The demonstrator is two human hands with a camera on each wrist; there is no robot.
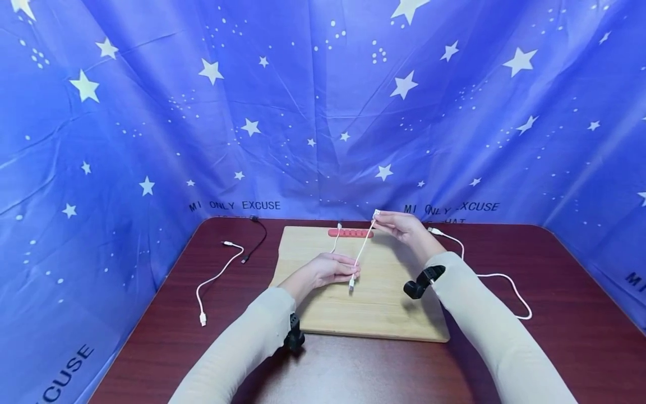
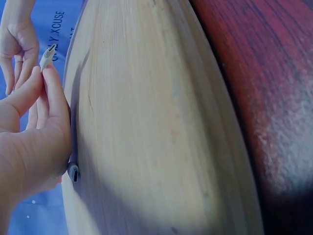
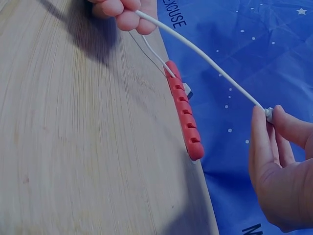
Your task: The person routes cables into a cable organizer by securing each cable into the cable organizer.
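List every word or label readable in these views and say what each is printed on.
"MI ONLY EXCUSE": black print on the blue star-patterned backdrop cloth, left of centre.
"MI ONLY -XCUSE": same cloth, right of centre, partly creased.
"XCUSE": cloth's lower left edge, first letter cut off.
A line beneath the right print is hidden by the right hand: unreadable.

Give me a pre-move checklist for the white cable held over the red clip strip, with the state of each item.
1. Right hand pinches the plug end of the white cable: ok.
2. Left hand pinches the cable near its other plug: ok.
3. Cable runs straight between the two hands, no loop or knot: ok.
4. Red clip strip lies along the far edge of the wooden board: ok.
5. Free slots on the strip: ok; one end slot already holds another thin white cable, and the rest look empty.
6. Held cable lined up over a slot: not ok; it crosses above the board, clear of the strip.
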